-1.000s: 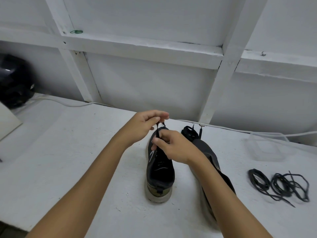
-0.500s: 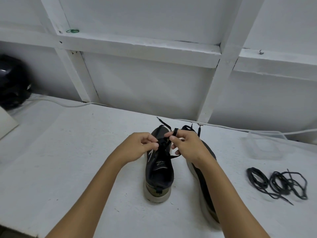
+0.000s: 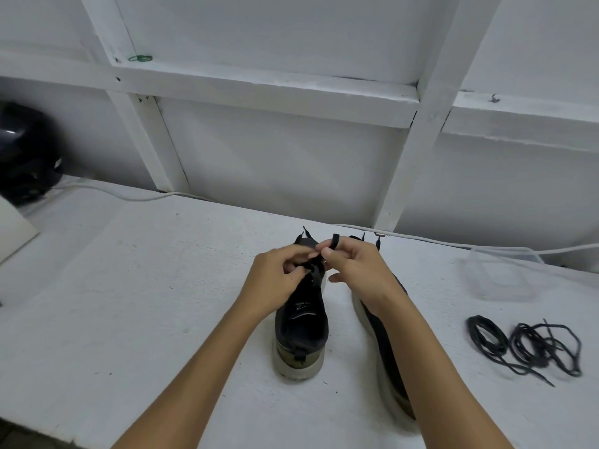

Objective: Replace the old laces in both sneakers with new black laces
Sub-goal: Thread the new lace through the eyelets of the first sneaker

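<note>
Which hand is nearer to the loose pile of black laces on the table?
Right. The right hand works at the sneaker laces, on the side toward the lace pile but well apart from it. The left hand is across the sneaker, farther away.

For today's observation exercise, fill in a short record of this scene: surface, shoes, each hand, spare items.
surface: white table
shoe in work: black sneaker with tan heel, upright
second shoe: black sneaker under right forearm
left hand: grip on black lace
right hand: pinching same lace
spare: loose black laces, clear plastic tub
</note>
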`<state>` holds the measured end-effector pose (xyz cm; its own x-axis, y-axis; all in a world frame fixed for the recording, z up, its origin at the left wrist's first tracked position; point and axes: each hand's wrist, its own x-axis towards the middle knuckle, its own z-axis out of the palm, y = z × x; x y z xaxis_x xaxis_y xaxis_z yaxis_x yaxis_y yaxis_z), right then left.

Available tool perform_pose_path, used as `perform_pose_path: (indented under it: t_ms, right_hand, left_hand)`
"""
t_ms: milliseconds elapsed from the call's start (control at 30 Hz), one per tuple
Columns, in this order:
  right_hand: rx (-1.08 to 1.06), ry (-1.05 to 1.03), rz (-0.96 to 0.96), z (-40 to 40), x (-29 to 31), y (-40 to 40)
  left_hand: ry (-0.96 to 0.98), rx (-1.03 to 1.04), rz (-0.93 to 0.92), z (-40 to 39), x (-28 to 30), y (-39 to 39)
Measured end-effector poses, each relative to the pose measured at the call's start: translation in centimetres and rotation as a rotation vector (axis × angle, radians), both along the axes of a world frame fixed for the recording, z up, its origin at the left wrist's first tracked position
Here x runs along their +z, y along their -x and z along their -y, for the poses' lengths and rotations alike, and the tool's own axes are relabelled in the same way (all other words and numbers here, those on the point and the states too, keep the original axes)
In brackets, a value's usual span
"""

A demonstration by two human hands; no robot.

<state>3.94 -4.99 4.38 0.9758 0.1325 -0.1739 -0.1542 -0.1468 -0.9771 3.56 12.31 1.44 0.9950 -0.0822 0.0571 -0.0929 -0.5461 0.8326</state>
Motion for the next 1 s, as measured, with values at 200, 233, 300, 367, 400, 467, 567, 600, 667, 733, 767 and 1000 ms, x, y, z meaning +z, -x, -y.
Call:
perform_pose_path:
  t_ms: [200,233,300,367,400,467,567,600,667,733,767,1000]
  right_hand:
    - [-0.047,0.029,-0.107,1.5,-0.4,-0.2]
    - [-0.082,0.032,-0.144,1.9,-0.5,-0.3]
    - [-0.170,0.060,-0.213,2.9,-0.9,-0.4]
    - [-0.224,0.181,-0.242,3.9,-1.3,-0.4]
    - [-0.223,0.277,-0.251,4.4,-1.7,-0.4]
    - [-0.155,0.519,-0.279,5.0,-2.3,-0.4]
    - [-0.041,0.827,-0.298,4.8,-2.4,0.0]
    - [-0.023,0.886,-0.284,4.5,-2.3,0.2]
    - [-0.011,0.981,-0.199,3.8,-2.2,0.6]
    - [-0.020,0.961,-0.060,3.0,-2.1,0.8]
    - [-0.016,0.886,0.000,2.4,-2.0,0.9]
    - [0.290,0.660,0.024,-0.1,-1.4,1.2]
  left_hand:
    - [0.041,-0.035,-0.028,-4.0,1.2,-0.6]
    - [-0.001,-0.017,0.007,-5.1,1.4,-0.8]
    - [-0.097,0.045,0.075,-7.6,1.8,-0.9]
    - [-0.183,0.087,0.069,-10.0,1.9,-0.9]
    - [-0.245,0.097,0.049,-11.1,1.5,-0.8]
    - [-0.391,0.121,-0.013,-12.8,0.2,-0.8]
    - [-0.562,0.228,-0.073,-14.0,-2.1,-0.5]
    - [-0.577,0.283,-0.088,-14.2,-2.9,-0.4]
    - [-0.612,0.377,-0.090,-13.9,-3.8,-0.1]
    - [-0.491,0.450,-0.100,-13.0,-4.3,0.3]
    - [-0.293,0.491,-0.158,-12.3,-4.0,0.3]
    - [-0.151,0.526,0.107,-10.3,-3.3,-0.4]
